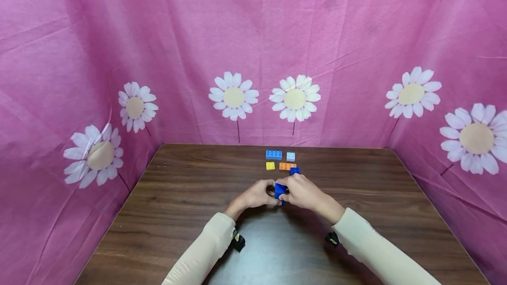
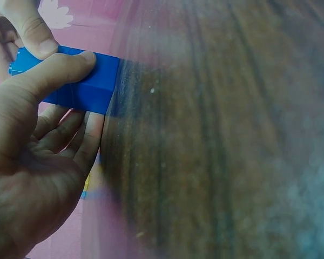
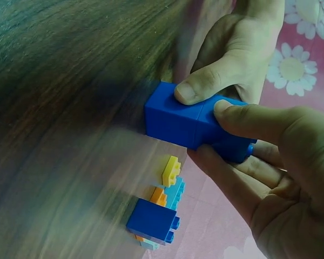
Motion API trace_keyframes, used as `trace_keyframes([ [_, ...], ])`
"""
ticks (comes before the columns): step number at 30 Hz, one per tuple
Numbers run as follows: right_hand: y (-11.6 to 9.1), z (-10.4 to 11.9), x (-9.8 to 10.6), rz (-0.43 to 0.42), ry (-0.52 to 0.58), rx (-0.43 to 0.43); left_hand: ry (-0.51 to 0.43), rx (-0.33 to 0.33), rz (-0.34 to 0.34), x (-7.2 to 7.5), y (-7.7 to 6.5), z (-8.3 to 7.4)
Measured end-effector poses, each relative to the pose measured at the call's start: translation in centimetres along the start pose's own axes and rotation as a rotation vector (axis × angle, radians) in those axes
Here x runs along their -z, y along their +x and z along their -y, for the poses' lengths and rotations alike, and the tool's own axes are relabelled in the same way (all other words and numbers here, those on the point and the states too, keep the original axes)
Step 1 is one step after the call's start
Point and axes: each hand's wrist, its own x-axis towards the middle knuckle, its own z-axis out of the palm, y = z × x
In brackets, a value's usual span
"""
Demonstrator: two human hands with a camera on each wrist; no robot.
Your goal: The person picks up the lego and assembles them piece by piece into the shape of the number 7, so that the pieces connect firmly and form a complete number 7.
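Two dark blue toy bricks, stacked one on the other, stand on the wooden table between the hands; the seam of the blue stack (image 3: 173, 120) shows in the right wrist view. My left hand (image 1: 259, 193) grips the lower brick, its thumb on the near face and its fingers behind. From the other side my right hand (image 1: 304, 190) pinches the upper brick (image 2: 29, 62) between thumb and fingers. Fingers partly cover the upper brick's studs. Just beyond the right hand sits another dark blue brick (image 1: 295, 170), also seen in the right wrist view.
Behind the hands lie a yellow brick (image 1: 270, 166), an orange brick (image 1: 287, 166), a long blue brick (image 1: 273, 154) and a light blue brick (image 1: 291, 156). A pink cloth (image 1: 261, 34) with daisies surrounds the table's (image 1: 190, 223) back and sides.
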Motion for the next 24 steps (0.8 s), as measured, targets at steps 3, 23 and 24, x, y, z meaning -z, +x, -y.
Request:
trace_keyframes([
  [3, 0.05, 0.11, -0.05, -0.007, -0.022, -0.007, -0.012, 0.010, 0.001, 0.00, -0.05, -0.15],
  [23, -0.15, 0.32, -0.30, -0.022, -0.063, -0.028, -0.029, 0.006, 0.029, -0.07, -0.23, -0.08],
  [24, -0.17, 0.30, -0.27, -0.026, -0.061, -0.031, -0.029, 0.001, 0.027, -0.08, -0.20, -0.11],
])
